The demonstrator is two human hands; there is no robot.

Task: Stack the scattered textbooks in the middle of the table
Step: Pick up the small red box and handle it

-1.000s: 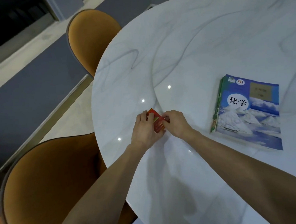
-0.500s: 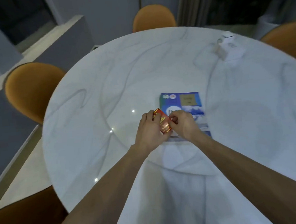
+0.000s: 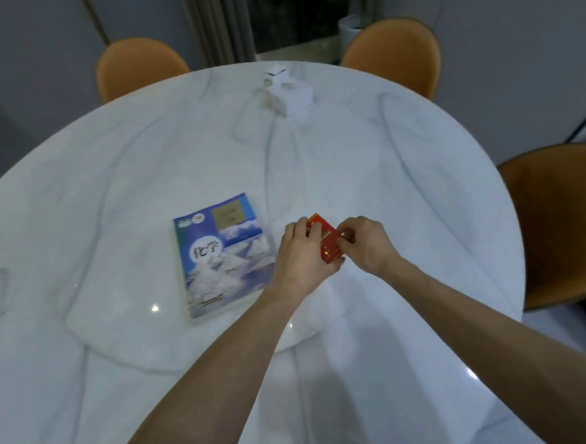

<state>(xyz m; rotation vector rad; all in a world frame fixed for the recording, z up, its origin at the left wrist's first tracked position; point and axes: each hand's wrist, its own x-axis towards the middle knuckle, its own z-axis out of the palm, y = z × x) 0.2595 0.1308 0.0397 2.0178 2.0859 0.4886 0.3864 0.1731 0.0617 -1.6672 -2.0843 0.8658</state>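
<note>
A blue textbook (image 3: 223, 253) with a snowy mountain cover lies flat near the middle of the round white marble table (image 3: 112, 205); more book edges show beneath it, so it tops a small stack. Just right of it, my left hand (image 3: 300, 255) and my right hand (image 3: 365, 243) together hold a small red box (image 3: 327, 242) a little above the tabletop. My left fingers wrap its left side and my right fingers pinch its right edge. Both forearms reach in from the bottom of the view.
A white box (image 3: 291, 96) with a smaller white cube behind it stands at the far side of the table. Orange chairs stand at the back left (image 3: 138, 68), the back right (image 3: 394, 51) and the right (image 3: 562, 222).
My view has swung to the right, so the textbook now lies left of my hands instead of right of them. Both hands have kept their hold on the red box.
</note>
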